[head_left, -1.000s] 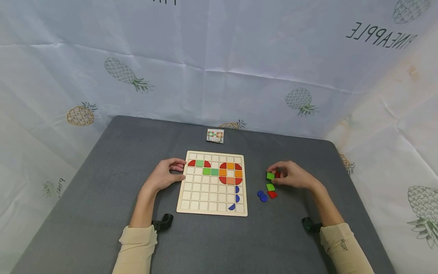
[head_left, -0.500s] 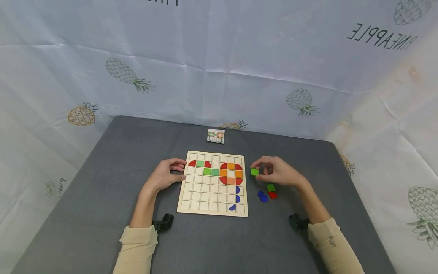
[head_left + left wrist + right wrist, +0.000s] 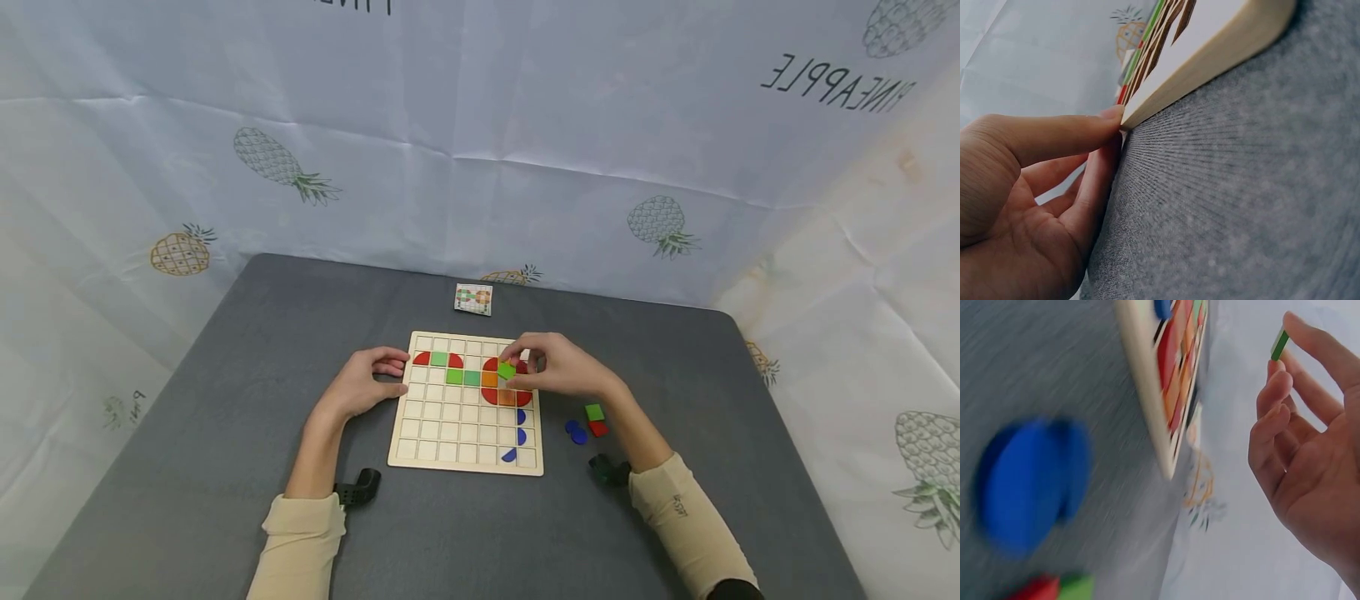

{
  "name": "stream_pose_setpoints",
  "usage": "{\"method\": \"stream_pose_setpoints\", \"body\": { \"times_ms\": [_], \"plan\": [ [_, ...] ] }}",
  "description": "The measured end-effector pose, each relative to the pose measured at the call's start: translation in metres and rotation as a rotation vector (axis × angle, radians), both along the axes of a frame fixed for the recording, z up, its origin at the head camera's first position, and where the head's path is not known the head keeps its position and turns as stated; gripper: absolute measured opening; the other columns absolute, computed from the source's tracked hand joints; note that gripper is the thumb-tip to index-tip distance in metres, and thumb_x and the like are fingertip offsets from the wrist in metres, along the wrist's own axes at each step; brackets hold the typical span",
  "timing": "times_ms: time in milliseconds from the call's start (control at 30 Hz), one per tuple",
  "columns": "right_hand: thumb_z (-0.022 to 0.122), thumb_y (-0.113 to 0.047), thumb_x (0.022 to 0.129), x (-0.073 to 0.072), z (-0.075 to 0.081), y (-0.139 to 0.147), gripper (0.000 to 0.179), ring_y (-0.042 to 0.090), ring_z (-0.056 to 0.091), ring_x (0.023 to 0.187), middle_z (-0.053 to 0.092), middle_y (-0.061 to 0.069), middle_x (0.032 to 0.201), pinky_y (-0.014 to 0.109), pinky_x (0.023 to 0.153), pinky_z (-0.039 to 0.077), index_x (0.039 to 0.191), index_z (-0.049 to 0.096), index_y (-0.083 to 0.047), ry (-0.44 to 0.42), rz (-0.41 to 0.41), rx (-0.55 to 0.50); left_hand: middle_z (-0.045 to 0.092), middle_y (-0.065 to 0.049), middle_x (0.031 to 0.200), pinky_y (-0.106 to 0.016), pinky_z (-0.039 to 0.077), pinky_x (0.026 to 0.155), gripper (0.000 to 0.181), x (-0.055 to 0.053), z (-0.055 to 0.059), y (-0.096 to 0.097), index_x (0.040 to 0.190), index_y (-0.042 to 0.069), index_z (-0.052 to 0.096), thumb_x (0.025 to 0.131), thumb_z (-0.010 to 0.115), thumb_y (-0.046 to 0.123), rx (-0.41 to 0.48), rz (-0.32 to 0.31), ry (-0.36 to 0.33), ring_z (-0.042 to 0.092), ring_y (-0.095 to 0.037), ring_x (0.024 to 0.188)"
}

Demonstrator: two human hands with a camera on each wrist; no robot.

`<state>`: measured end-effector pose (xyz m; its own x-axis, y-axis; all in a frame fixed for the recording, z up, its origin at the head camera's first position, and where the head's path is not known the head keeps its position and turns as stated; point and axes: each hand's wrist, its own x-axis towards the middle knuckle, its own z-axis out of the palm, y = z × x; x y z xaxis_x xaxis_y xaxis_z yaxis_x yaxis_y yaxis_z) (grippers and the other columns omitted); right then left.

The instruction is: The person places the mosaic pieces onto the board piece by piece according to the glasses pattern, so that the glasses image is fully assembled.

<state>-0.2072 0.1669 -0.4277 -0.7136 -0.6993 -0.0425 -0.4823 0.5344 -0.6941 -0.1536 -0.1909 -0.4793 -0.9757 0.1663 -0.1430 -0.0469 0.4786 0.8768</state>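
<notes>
With our right hand we pinch a green block between thumb and fingertips, above the right part of the board, over its red and orange pieces. Our left hand grasps nothing, its thumb and fingers just touching the board's left edge. Another green block, a red piece and blue pieces lie right of the board.

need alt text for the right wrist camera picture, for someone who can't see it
A right hand pinches a small green block. Toward the picture's left, a wooden board carrying red and orange pieces lies on a grey table, with blurred blue pieces closer to the camera and pale printed cloth behind.
</notes>
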Motion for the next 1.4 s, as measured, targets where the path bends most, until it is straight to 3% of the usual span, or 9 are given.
{"method": "stream_pose_setpoints", "body": {
  "times_ms": [267,400,767,1033,1400],
  "plan": [
    [0.084,-0.026,0.097,-0.008,0.004,-0.046,0.039,0.012,0.064,0.085,0.072,0.003,0.118,0.027,0.075,0.054,0.132,0.076,-0.011,0.002,0.094,0.028,0.071,-0.024,0.130,-0.040,0.055,0.099,0.052,0.000,0.001,0.000,0.142,-0.003,0.066,0.093,0.082,-0.001,-0.002,0.002,0.003,0.069,-0.035,0.119],
    [0.084,-0.025,0.097,-0.013,0.004,-0.067,0.039,0.011,0.064,0.079,0.072,0.005,0.116,0.025,0.072,0.053,0.132,0.076,-0.011,0.007,0.134,0.057,0.072,-0.024,0.130,-0.041,0.055,0.100,0.052,0.000,0.000,-0.001,0.142,-0.003,0.066,0.093,0.082,0.000,-0.004,0.002,0.003,0.069,-0.035,0.119],
    [0.084,-0.029,0.097,-0.026,0.000,-0.121,0.036,0.012,0.065,0.089,0.076,0.000,0.115,0.026,0.076,0.051,0.131,0.077,-0.019,0.091,0.194,0.269,0.072,-0.024,0.131,-0.045,0.056,0.102,0.051,0.000,0.000,-0.002,0.142,-0.003,0.065,0.094,0.081,0.001,-0.003,-0.011,0.003,0.070,-0.036,0.120],
    [0.083,-0.030,0.098,-0.028,-0.009,-0.142,0.034,0.015,0.069,0.109,0.076,-0.001,0.119,0.036,0.088,0.056,0.131,0.077,-0.021,0.081,0.211,0.333,0.072,-0.026,0.131,-0.044,0.057,0.101,0.052,-0.001,0.000,-0.003,0.142,-0.005,0.065,0.093,0.081,-0.001,0.008,-0.027,0.019,0.070,-0.037,0.120],
    [0.083,-0.029,0.098,-0.024,-0.011,-0.151,0.037,0.015,0.071,0.113,0.077,-0.002,0.122,0.038,0.092,0.058,0.133,0.076,-0.021,0.086,0.185,0.337,0.074,-0.024,0.129,-0.044,0.056,0.101,0.052,-0.002,-0.002,-0.004,0.142,-0.003,0.066,0.093,0.082,0.001,-0.005,-0.022,0.027,0.072,-0.036,0.118]
  ]
}}
